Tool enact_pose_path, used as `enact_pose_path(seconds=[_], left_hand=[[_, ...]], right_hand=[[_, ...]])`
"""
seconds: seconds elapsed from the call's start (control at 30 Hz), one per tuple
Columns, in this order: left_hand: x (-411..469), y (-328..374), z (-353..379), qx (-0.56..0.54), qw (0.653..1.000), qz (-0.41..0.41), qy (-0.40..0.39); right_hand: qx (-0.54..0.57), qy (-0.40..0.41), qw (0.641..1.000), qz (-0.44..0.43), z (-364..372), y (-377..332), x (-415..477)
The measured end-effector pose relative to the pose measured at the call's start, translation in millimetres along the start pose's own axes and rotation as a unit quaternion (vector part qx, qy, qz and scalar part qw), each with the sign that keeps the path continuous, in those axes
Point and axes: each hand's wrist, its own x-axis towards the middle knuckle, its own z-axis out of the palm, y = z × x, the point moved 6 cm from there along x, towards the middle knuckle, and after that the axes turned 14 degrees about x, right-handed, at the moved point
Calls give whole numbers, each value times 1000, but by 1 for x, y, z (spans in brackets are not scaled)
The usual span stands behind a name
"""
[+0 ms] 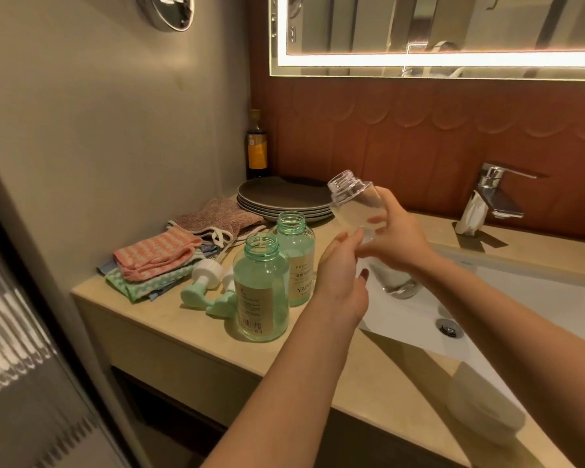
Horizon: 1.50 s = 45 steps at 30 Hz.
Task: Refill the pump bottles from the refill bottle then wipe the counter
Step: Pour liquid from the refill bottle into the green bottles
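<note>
Gripping one refill bottle (350, 202), the left hand (340, 275) and right hand (399, 234) hover beside two uncapped pump bottles (262, 292) (296, 255).

- Close together near the counter (169, 336) edge: front green bottle (260, 298) and back green bottle (296, 255).
- Just left of them, lying down: one pump top (201, 280) and a second pump top (225, 297).
- Further left, a pile of cloths (159, 258); behind, a stack of plates (284, 201) and a dark bottle (256, 146) in the corner.
- In the air just right of the green bottles: a tilted clear bottle (352, 204).
- Bare strip of counter in front of the green bottles.
- Open room over the sink (537, 298), with the tap (490, 197) at its back.
</note>
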Motion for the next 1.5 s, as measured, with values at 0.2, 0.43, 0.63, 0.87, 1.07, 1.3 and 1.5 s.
enact_pose_path(seconds=[0.2, 0.43, 0.63, 0.87, 1.07, 1.3, 1.5], left_hand=[[-9, -17, -8, 124, 991, 26, 43], [-24, -18, -24, 260, 963, 39, 59], [-34, -6, -33, 319, 940, 76, 97], [-46, -16, -46, 258, 956, 78, 116], [-54, -23, -44, 178, 975, 109, 80], [-52, -16, -29, 143, 976, 159, 49], [-35, -8, -28, 139, 977, 156, 49]], right_hand=[[102, 28, 993, 48, -11, 15, -14], [127, 22, 989, 71, -31, 16, -33], [142, -5, 988, 67, -42, 6, -50], [20, -24, 999, -13, -29, -7, -61], [-82, -35, 992, -87, -6, -30, -61], [-195, -30, 962, -187, 17, -50, -53], [-256, -43, 940, -221, 26, -55, -46]])
